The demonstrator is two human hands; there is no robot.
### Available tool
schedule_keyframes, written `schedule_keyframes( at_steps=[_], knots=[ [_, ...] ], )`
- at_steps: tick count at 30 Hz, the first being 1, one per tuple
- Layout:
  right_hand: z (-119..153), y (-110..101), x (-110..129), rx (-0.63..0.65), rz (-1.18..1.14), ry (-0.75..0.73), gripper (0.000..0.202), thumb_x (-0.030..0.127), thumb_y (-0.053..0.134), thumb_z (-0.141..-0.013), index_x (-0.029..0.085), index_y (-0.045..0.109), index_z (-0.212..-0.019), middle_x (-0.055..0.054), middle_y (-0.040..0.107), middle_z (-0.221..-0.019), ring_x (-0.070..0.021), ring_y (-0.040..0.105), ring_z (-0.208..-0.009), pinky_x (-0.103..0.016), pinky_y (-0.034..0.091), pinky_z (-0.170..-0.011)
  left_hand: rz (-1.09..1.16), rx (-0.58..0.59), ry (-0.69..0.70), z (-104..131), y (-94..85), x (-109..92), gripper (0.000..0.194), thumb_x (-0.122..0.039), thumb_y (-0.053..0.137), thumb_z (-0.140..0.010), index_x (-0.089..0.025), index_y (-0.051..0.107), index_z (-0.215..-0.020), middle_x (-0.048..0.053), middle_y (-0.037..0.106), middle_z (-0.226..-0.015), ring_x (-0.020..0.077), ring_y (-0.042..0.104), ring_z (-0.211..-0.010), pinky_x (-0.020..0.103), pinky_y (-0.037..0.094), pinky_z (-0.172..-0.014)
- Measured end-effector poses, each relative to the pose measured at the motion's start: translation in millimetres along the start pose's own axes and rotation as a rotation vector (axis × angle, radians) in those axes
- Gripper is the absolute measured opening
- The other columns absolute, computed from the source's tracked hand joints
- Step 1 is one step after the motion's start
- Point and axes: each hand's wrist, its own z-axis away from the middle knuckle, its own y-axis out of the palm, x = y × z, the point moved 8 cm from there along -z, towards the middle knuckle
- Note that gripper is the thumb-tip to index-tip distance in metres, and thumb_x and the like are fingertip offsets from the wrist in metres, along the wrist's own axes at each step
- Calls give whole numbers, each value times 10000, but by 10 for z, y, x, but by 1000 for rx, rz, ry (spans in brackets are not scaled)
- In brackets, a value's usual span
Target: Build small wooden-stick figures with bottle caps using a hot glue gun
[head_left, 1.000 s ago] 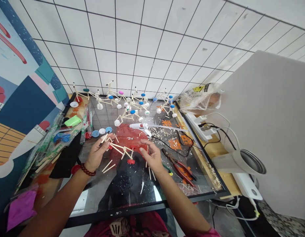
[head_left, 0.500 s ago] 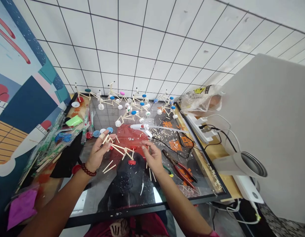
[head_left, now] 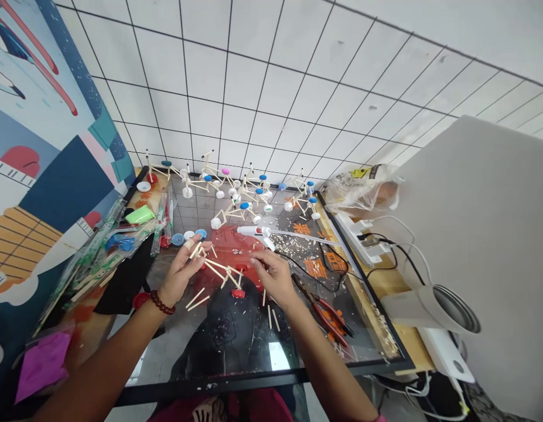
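Observation:
My left hand (head_left: 183, 271) is closed on a small bicycle-like model of wooden sticks (head_left: 227, 271), gripping its left end. Red bottle caps are fixed to it; one red cap (head_left: 238, 293) hangs at the lower right. To the right of the model, my right hand (head_left: 273, 276) has thumb and fingertips drawn close in a pinch; anything between them is too small to make out. Loose sticks (head_left: 198, 303) lie below the model, and others (head_left: 272, 316) beneath the right hand. Beyond the hands a white glue gun (head_left: 258, 232) rests on a red patch of the glossy tabletop.
Several finished stick models (head_left: 242, 206) with blue and white caps stand along the tiled wall. Red-handled pliers (head_left: 326, 316) lie at right, near the glue gun's black cord (head_left: 300, 266). A power strip (head_left: 363, 237) and bagged sticks (head_left: 93, 258) flank the table. Blue caps (head_left: 177, 239) sit at left.
The whole view has shifted slightly, so things appear a little lower and to the right. My right thumb and fingertips look closer together. The left hand keeps its hold on the model.

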Motion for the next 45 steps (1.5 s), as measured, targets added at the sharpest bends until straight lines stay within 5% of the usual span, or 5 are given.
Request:
schedule_keyframes(
  at_steps=[15, 25, 30, 40, 45],
  knots=[
    [199, -340, -308, -266, -70, 170, 325, 433, 616, -901, 196, 631, -679, 27, 566, -589, -123, 506, -549, -255, 422, -558, -16, 8, -27, 19, 25, -35, 709, -333, 753, -795, -274, 475, -1445, 104, 646, -1342, 296, 567, -1290, 450, 419, -1110],
    [785, -587, -201, 430, 706, 198, 244, 128, 619, -788, 197, 667, -1017, -93, 693, -974, -247, 669, -876, -320, 511, -760, -5, 11, -31, 10, 4, 5, 691, -310, 748, -813, -308, 470, -1447, 73, 633, -1363, 262, 562, -1294, 399, 410, -1114],
    [1054, -540, -357, 509, 952, 239, 239, 72, 553, -759, 172, 651, -953, -120, 671, -895, -262, 676, -813, -332, 512, -722, -6, 6, -32, 12, 7, 0, 702, -320, 752, -806, -286, 474, -1449, 87, 641, -1347, 282, 567, -1285, 408, 428, -1096],
    [397, -382, -17, 524, 569, 193, 246, 232, 366, -994, 177, 551, -1148, -105, 675, -1029, -227, 657, -869, -328, 474, -747, -23, 22, -16, 12, 0, 7, 688, -316, 749, -817, -291, 474, -1448, 79, 651, -1331, 278, 545, -1305, 429, 377, -1139],
    [-115, -3, -54, 647, 401, 112, 477, 351, 282, -1039, 219, 572, -684, -17, 595, -644, -174, 574, -631, -305, 426, -640, -26, 36, -25, 12, 16, 10, 725, -317, 757, -811, -297, 448, -1466, 77, 637, -1354, 270, 549, -1300, 420, 382, -1137]
  ],
)
